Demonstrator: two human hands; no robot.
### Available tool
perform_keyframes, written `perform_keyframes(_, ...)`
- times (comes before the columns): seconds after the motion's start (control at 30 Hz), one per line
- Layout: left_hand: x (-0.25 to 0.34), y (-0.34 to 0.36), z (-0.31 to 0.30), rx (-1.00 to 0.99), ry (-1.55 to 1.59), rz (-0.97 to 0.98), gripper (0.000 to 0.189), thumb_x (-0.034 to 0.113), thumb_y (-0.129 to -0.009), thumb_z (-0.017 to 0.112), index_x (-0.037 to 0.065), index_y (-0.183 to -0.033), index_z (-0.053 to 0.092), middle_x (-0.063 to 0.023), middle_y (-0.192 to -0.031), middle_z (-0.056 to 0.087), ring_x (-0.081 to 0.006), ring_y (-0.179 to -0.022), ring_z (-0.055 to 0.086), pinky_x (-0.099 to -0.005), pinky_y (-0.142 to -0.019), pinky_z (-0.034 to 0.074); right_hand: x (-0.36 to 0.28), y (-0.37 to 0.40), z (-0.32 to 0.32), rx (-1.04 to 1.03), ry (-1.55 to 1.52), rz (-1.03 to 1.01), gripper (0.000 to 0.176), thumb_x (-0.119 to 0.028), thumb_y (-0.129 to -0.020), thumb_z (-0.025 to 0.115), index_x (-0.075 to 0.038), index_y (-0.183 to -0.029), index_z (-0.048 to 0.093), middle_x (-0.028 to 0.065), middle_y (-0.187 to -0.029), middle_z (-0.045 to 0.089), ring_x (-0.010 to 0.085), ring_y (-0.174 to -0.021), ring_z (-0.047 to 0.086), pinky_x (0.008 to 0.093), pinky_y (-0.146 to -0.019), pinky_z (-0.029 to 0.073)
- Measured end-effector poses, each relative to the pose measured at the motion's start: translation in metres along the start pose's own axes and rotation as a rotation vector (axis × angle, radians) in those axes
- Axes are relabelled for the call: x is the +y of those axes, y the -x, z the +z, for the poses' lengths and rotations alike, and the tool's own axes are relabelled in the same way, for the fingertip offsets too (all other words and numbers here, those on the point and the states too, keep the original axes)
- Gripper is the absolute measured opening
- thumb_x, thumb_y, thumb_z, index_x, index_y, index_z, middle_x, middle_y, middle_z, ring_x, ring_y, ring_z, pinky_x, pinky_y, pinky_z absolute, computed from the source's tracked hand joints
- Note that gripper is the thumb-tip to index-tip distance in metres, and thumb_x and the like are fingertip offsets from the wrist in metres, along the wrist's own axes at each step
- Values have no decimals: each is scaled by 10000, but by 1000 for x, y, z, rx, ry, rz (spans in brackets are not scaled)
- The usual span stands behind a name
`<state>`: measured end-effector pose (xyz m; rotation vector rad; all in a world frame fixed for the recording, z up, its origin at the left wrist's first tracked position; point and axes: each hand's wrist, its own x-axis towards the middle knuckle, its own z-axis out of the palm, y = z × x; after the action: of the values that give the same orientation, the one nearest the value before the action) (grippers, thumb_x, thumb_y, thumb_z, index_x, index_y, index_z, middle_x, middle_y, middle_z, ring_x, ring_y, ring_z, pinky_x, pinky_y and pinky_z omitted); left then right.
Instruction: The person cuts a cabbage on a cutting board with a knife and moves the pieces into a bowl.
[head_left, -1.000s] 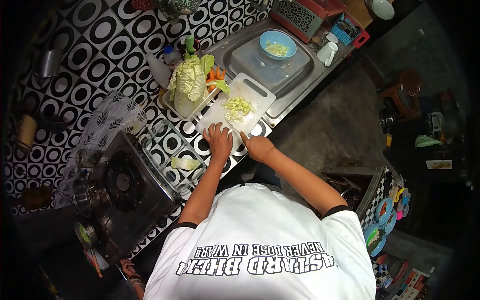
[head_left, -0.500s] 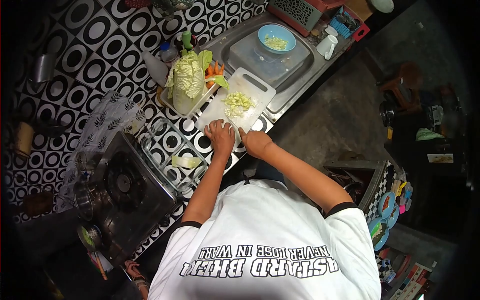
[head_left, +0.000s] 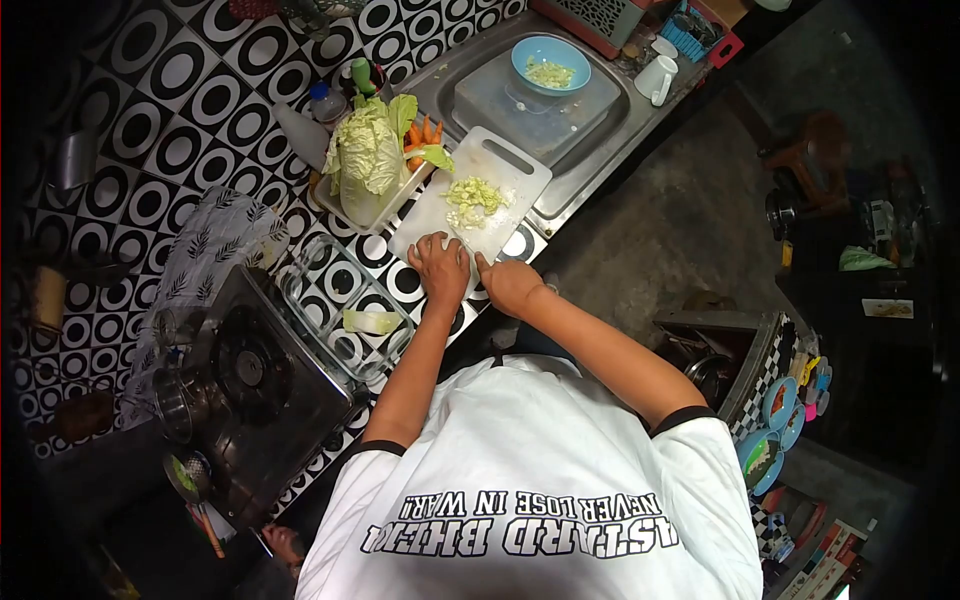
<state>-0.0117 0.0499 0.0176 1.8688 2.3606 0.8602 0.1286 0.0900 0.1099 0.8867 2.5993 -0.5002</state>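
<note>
On the white cutting board (head_left: 519,190) lies a small heap of chopped napa cabbage (head_left: 475,200). My left hand (head_left: 441,268) is at the board's near end, fingers curled down over a pale cabbage piece that they mostly hide. Close to its right, my right hand (head_left: 512,287) is closed with the index finger stretched forward, around a knife whose handle is covered and whose blade barely shows. Beyond my left hand, a whole napa cabbage (head_left: 370,150) and carrots (head_left: 425,135) fill a plastic container (head_left: 372,222).
A glass dish (head_left: 350,255) with a cabbage chunk (head_left: 370,321) stands left of my hands, beside a gas stove (head_left: 290,420). Behind the board, a blue bowl (head_left: 550,49) of chopped cabbage sits over the sink (head_left: 622,120). Another person's hand (head_left: 283,543) shows at lower left.
Both my hands stay at the board's near end, almost unmoved. The view has shifted slightly. The other person's hand at lower left has moved a little to the right.
</note>
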Motion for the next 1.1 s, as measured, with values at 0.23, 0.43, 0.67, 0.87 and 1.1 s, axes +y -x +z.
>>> perform_keyframes(0.23,0,-1,1,-3,-2,2,165,170,-798,677,62,-919,704,-108,-1110,586,-311,-1154,460,-539,-1040,247,2,1,8,10,-19,-1,620,-78,-873,463,76,-1457,321,191,-827,698,322,-715,689,417,-654,557)
perform_keyframes(0.43,0,-2,3,2,-20,6,165,161,-790,681,62,-920,704,-101,-1105,592,-306,-1151,463,-533,-1034,255,1,0,14,-2,-47,23,642,-82,-872,465,76,-1470,292,187,-832,700,319,-717,693,413,-649,558)
perform_keyframes(0.67,0,-2,4,9,-16,7,155,157,-792,678,63,-912,703,-96,-1092,595,-303,-1141,470,-529,-1030,259,2,1,13,-13,-40,26,658,-74,-862,471,75,-1474,284,184,-826,702,321,-709,695,414,-633,559)
perform_keyframes(0.87,-2,-1,7,9,-20,8,141,159,-799,669,67,-901,703,-91,-1081,595,-299,-1134,473,-529,-1029,261,3,0,21,27,-48,17,686,-63,-838,489,79,-1475,278,193,-801,702,323,-678,693,418,-618,558)
perform_keyframes(1.1,-2,-1,7,18,-21,11,98,162,-809,660,84,-860,689,-92,-1084,595,-293,-1137,479,-541,-1031,269,6,0,29,43,-54,12,699,-62,-826,495,82,-1474,276,195,-781,697,329,-668,689,423,-611,556)
